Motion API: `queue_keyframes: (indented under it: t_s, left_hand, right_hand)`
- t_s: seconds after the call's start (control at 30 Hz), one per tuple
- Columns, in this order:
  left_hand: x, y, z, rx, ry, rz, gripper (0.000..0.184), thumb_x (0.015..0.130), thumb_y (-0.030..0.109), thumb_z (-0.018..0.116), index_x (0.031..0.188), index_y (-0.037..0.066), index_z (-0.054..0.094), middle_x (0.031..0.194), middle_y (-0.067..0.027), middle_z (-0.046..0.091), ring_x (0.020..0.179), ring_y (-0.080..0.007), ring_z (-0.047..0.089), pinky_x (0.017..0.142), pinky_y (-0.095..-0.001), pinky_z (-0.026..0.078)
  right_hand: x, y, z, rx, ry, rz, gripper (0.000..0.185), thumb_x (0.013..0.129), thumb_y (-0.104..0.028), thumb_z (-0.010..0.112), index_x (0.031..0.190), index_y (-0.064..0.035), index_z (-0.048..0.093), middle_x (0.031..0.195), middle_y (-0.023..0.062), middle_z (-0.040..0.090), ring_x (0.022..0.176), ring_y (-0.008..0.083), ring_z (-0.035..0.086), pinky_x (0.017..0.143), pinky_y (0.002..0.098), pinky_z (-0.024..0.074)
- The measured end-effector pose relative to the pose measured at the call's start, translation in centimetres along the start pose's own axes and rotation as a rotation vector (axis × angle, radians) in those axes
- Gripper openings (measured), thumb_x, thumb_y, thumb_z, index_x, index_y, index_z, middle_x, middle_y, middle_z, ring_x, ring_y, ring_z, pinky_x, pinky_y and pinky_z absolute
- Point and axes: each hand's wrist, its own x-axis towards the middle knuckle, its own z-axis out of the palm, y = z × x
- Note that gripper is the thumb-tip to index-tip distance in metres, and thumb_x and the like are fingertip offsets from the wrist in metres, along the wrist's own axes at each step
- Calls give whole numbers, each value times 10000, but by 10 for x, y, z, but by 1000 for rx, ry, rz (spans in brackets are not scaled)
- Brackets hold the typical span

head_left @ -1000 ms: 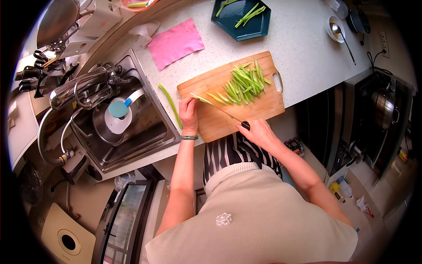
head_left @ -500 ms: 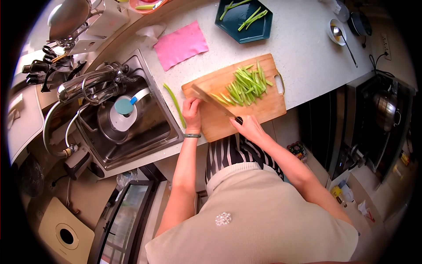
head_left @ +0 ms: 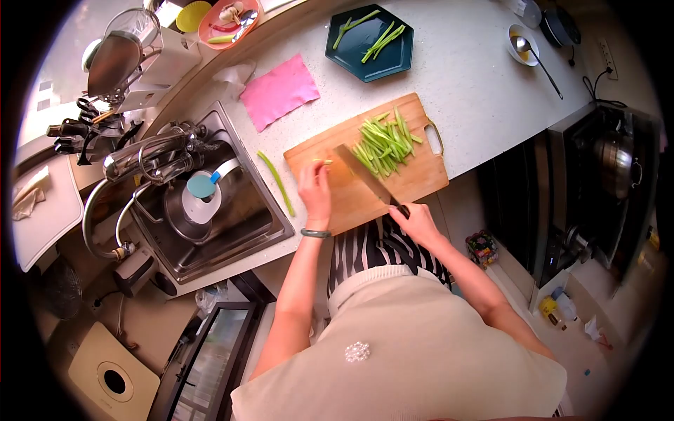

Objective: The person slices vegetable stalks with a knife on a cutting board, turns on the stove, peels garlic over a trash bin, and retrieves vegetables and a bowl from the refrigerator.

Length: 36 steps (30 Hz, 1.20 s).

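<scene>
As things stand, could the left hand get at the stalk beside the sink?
Probably yes: the stalk lies on the counter near the left hand, and nothing appears to stand between them; the knife is on the hand's other side.

1. A pink cloth [head_left: 279, 92] lies on the counter [head_left: 477, 105] near the sink [head_left: 254, 219].
2. A pan [head_left: 174, 216] sits inside that sink.
3. A spoon [head_left: 540, 64] leans in a white bowl [head_left: 514, 55].
4. Garlic [head_left: 230, 12] rests in an orange bowl [head_left: 204, 27].

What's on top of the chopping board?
Cut stalks lie on the board; the right hand holds a knife over it. What lies beneath the stalks, knife and left hand is covered.
</scene>
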Motion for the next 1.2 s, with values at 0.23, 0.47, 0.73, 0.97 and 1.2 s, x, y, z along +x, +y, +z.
queue_keyframes:
  t_s: [0.23,0.47,0.73,0.97,1.2]
  left_hand:
    - [60,-6,-28,-119,108,-178,159,965,83,547,1064,-17,621,916,-65,644,747,-116,632,684,-264,541]
    - [157,43,20,-79,-103,101,135,928,46,581,1034,-6,645,923,-124,638,789,-202,655,678,-303,543]
    - [273,70,118,595,-155,471,95,871,65,592,925,34,664,884,-170,658,819,-345,667,684,-421,545]
    - [282,67,137,886,-209,318,97,803,109,631,819,39,696,861,-199,693,825,-366,689,706,-435,562]
    - [228,86,41,634,-375,225,170,755,175,643,826,21,629,791,-220,658,765,-421,640,671,-513,496]
  right_hand:
    - [13,-1,27,32,-118,-56,352,878,-328,644,835,22,650,742,246,624,755,443,608,658,443,499]
    - [13,6,3,94,-33,30,355,890,-307,634,842,45,623,690,232,586,629,412,555,599,413,467]
    - [8,12,7,-36,-79,-61,370,841,-340,680,735,13,646,703,243,624,700,437,616,626,472,509]
    - [14,15,-1,-15,-107,-67,359,840,-337,681,745,9,654,711,242,627,719,445,615,637,477,511]
    - [24,20,-11,48,-144,-44,348,858,-312,660,756,19,623,700,235,601,700,436,600,606,447,486]
